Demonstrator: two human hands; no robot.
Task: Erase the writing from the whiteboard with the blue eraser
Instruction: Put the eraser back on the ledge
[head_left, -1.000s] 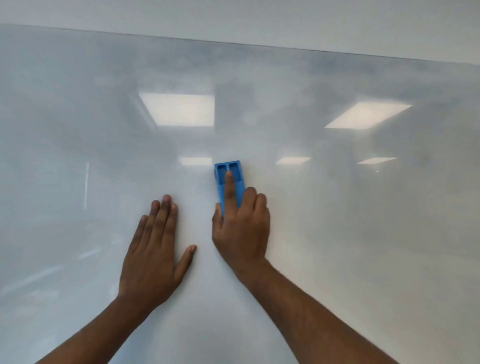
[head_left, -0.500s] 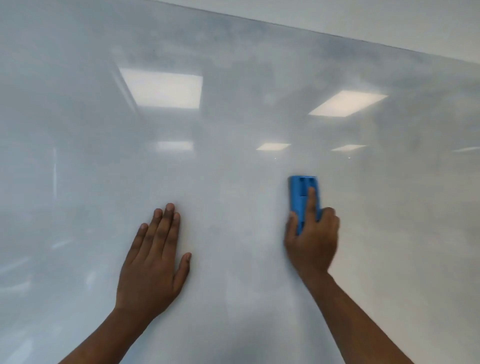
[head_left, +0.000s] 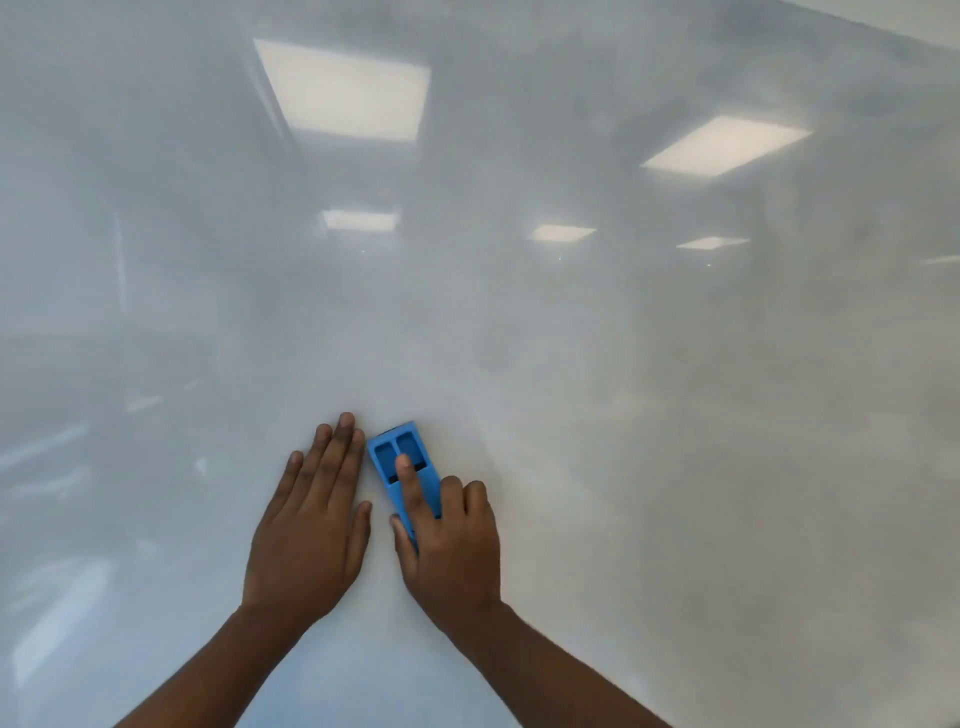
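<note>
Hidden parts: your right hand (head_left: 451, 545) covers the lower half of the blue eraser (head_left: 402, 462), so you see only its upper end with 2 recessed pockets in its back. Both forearms are cut off by the bottom of the view.
Hard to make out: the whiteboard (head_left: 675, 415) is hazy grey all over, with cloudy smears toward its upper edge; you cannot tell smear from reflection in many places. Dim shapes of a room show in the board's left side, too blurred to name.
Writing: you can read none on the board, and no brand or label on the eraser.
Reflections: 6 ceiling light panels (head_left: 345, 88) glare off the board's upper half.
Eraser place: flat against the board in its lower middle, tilted so its top leans left, just beside the fingertips of your left hand.
Right hand grip: pressing the eraser to the board, forefinger laid along its back, thumb on its left side, other fingers curled at its right side.
Left hand (head_left: 311, 530): spread flat on the board, fingers close together, thumb out to the right, holding nothing.
Edges: the board's top edge shows only at the upper right corner, meeting a pale wall (head_left: 909, 21).
Open room: bare board stretches wide to the right of your right hand and above both hands.
</note>
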